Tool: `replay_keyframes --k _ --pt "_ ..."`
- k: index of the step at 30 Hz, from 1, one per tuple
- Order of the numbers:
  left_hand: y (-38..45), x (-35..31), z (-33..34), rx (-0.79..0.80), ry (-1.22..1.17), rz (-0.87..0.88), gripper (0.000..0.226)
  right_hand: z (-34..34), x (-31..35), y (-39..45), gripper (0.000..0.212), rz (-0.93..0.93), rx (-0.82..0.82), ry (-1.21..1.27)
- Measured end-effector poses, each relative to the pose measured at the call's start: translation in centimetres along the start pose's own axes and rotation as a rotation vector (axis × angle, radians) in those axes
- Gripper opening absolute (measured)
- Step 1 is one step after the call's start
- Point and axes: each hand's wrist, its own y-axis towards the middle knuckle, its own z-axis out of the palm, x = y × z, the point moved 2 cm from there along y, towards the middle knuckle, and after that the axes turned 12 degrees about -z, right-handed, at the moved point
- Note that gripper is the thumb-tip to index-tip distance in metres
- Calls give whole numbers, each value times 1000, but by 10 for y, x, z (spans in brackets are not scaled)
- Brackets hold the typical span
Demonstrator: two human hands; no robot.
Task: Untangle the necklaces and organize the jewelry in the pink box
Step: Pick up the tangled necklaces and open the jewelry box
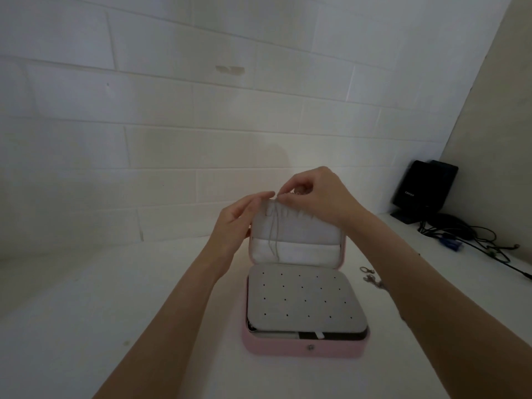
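Observation:
The pink box [305, 348] lies open on the white table with its lid [305, 240] standing upright. A grey panel [305, 300] dotted with small holes covers the base. A thin necklace chain [275, 234] hangs down the white lining of the lid from its top edge. My right hand [319, 194] pinches the top of the chain at the lid's upper rim. My left hand [239, 220] sits at the lid's left top corner, fingers extended toward the chain's top end. Whether it grips the chain I cannot tell.
More jewelry with metal clasps [368, 275] lies on the table right of the box, partly hidden by my right forearm. A black device [426, 188] and tangled cables [466, 237] occupy the far right corner. A white brick wall stands behind.

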Motion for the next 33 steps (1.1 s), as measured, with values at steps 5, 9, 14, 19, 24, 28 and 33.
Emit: replay_keyframes --k 5,9,14,19,24,28,33 --pt "0 -3 -3 19 -49 4 28 13 10 10 9 1 26 -185" --pt "2 0 -6 12 -17 -1 25 20 11 9 17 16 1 -361" --pt "4 0 -5 -10 13 45 23 21 14 5 23 3 -26 -477" --pt "4 -2 -3 -62 32 79 24 28 14 -4 19 39 -76 -493" --pt "3 -4 -1 -105 79 126 25 37 8 -18 20 74 -169 -513" --pt "2 -3 -3 -97 59 105 25 46 -4 -23 16 147 -221 -284" --pt "4 -1 -3 -104 53 85 22 40 -10 -23 17 200 -306 73"
